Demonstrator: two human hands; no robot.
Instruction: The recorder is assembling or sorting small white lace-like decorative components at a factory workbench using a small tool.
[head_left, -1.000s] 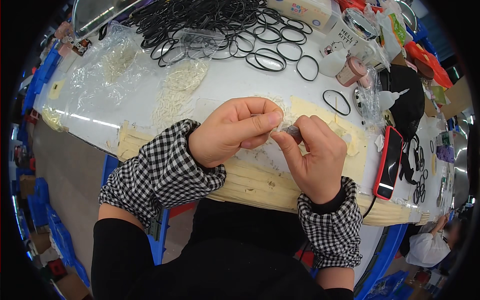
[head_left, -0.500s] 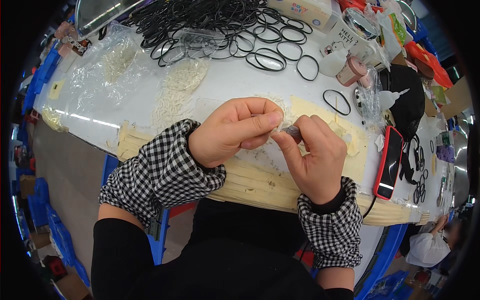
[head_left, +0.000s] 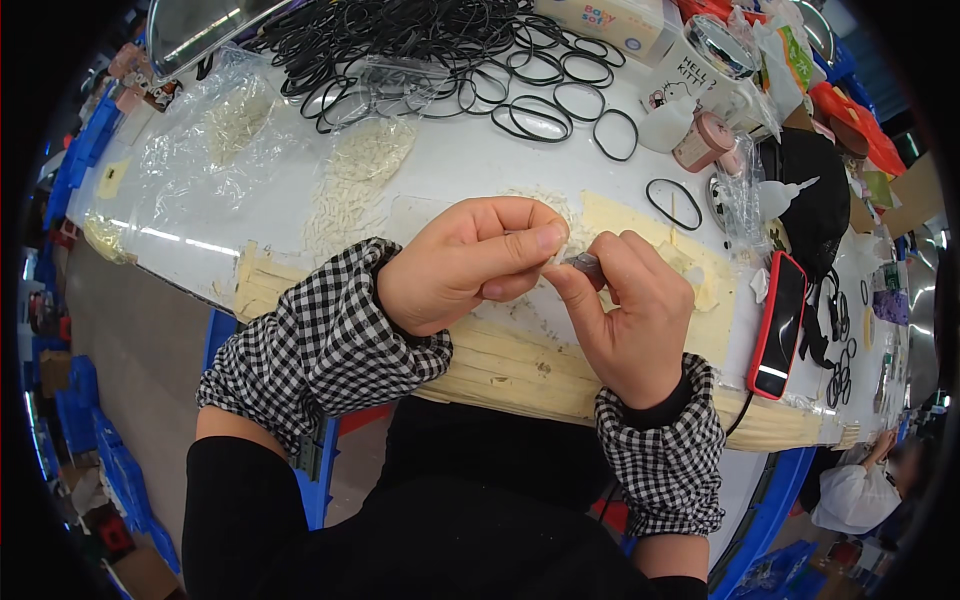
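Over the near edge of the table, my two hands meet almost fingertip to fingertip. My left hand (head_left: 470,255) is closed in a pinch of thumb and forefinger; what sits between them is too small and hidden to name. A small dark grey flat piece (head_left: 586,266) is gripped between the thumb and bent fingers of my right hand (head_left: 640,310), its end pointing at the left fingertips. Small whitish pieces (head_left: 340,205) lie loose on the table left of my hands, spilling from a clear plastic bag (head_left: 372,150).
Black bands (head_left: 380,45) are heaped at the back, with single black loops (head_left: 615,135) nearby. A red-cased phone (head_left: 780,325) with a cable lies right. Bottles, a pink jar (head_left: 704,140) and a white box stand back right. Another person (head_left: 857,497) sits far right.
Both hands stay nearly in place; the grey piece in my right hand is tilted very slightly differently.
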